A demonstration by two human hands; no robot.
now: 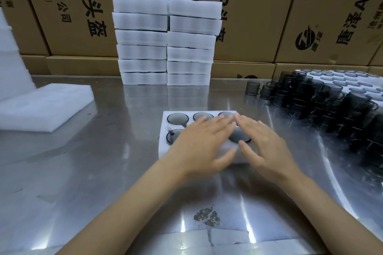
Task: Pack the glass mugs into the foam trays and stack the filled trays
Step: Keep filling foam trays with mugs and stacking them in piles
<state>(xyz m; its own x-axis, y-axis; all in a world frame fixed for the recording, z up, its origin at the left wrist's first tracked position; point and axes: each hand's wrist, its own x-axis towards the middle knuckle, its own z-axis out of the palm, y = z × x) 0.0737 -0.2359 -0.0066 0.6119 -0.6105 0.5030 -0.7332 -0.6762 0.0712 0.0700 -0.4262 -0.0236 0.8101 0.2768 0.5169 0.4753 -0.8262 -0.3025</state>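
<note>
Both flat hands, left hand (204, 143) and right hand (267, 145), over filled foam tray (163, 149)

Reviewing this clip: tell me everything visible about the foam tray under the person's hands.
The foam tray is a white, soft-looking rectangular block lying flat on the shiny metal table, near its middle. Round pockets in two rows hold dark smoky glass mugs, rims about level with the foam; five show, and any others are hidden. The left hand and right hand, fingers straight, lie across its top. It stands apart from the stacked trays behind.

Head-worn view, forward and down
</note>
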